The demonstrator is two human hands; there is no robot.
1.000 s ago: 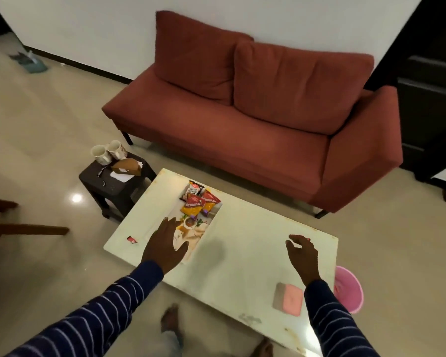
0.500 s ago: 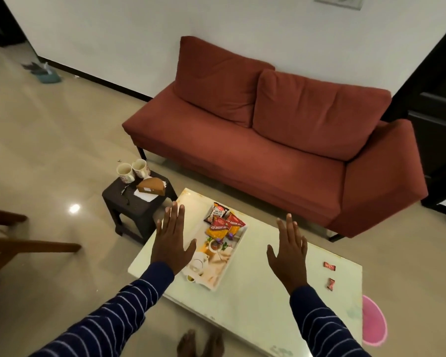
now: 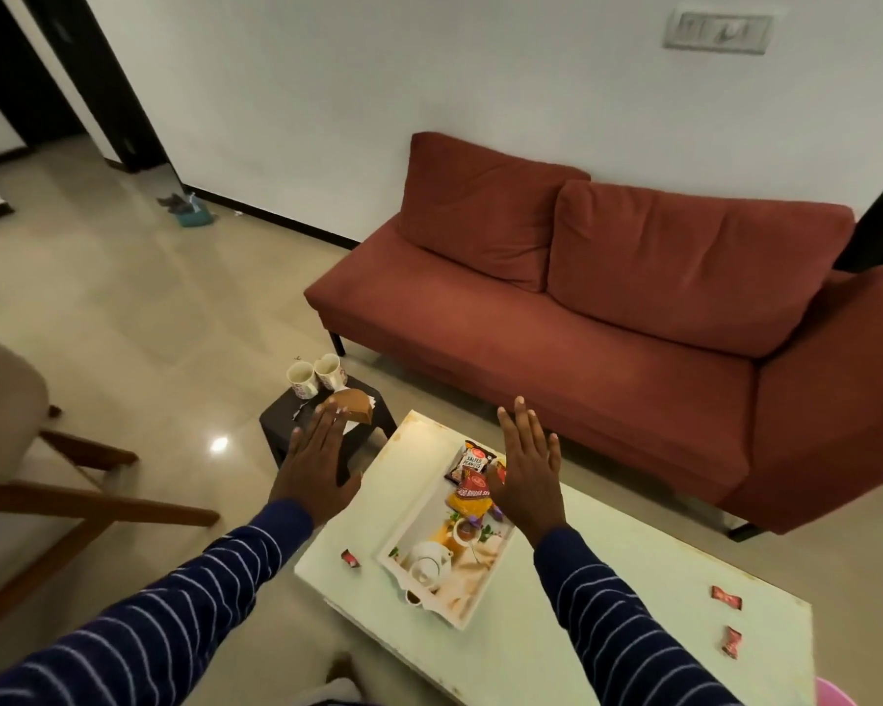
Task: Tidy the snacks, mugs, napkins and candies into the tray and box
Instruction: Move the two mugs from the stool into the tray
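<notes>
A white printed tray [image 3: 472, 601] lies on the pale coffee table [image 3: 556, 654], with several snack packets [image 3: 472, 461] piled at its far end. My left hand [image 3: 317, 463] hovers flat and empty left of the tray, above the table's edge. My right hand [image 3: 528, 471] is spread open over the tray's far right side, hiding part of the packets. One red candy [image 3: 350, 557] lies left of the tray, two more candies [image 3: 726, 597] [image 3: 731, 642] lie at the table's right end. Two white mugs [image 3: 316, 374] and a brown box [image 3: 352, 404] stand on a small dark stool [image 3: 281, 425].
A red sofa [image 3: 607, 338] runs behind the table. A wooden chair [image 3: 47, 481] stands at the left. A pink bin [image 3: 832, 695] peeks out at the bottom right corner. Tiled floor stretches left to a dark doorway [image 3: 47, 68].
The view has tilted up and shifted. Both hands have lifted off the table and spread flat; my right hand has moved left over the tray's packets.
</notes>
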